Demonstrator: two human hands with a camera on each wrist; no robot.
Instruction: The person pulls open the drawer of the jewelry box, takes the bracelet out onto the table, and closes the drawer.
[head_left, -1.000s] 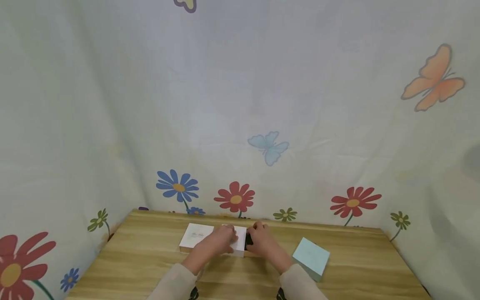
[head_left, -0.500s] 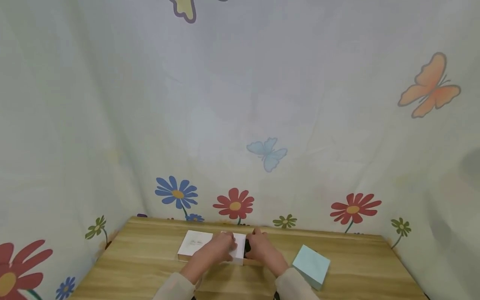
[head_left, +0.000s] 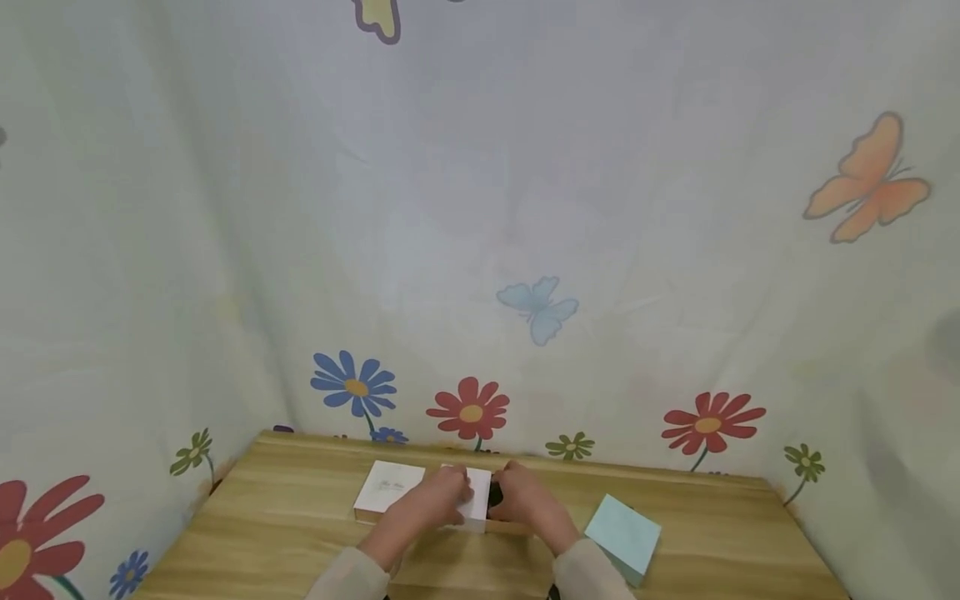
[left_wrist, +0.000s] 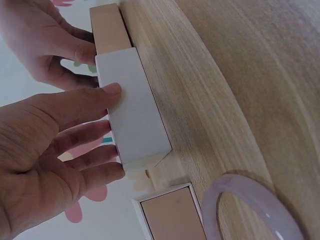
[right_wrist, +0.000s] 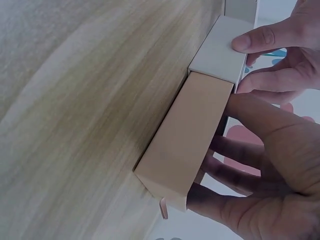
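In the middle of the table is a white slip box [head_left: 477, 503] with a tan drawer [right_wrist: 187, 132] slid part way out of its right end. My left hand [head_left: 444, 493] grips the white sleeve [left_wrist: 132, 107], thumb on its front face and fingers behind. Over the drawer, my right hand [right_wrist: 272, 165] has its fingers curled at the open side and one fingertip at the end wall. Something dark [head_left: 495, 493] shows inside the drawer beside the sleeve; the fingers hide most of it. A small ribbon tab [right_wrist: 163, 208] hangs from the drawer's end.
Left of the slip box lies another white box [head_left: 387, 486] with faint lettering and a tan side. A pale blue box [head_left: 624, 533] sits to the right on the wooden table [head_left: 720, 533]. A pale bangle [left_wrist: 245, 192] circles my left wrist. Behind hangs a flowered curtain [head_left: 600, 350].
My head view has tilted slightly, so the table sits lower. The right hand has shifted a little over the drawer, and more of its tan front edge shows. The left hand keeps its grip.
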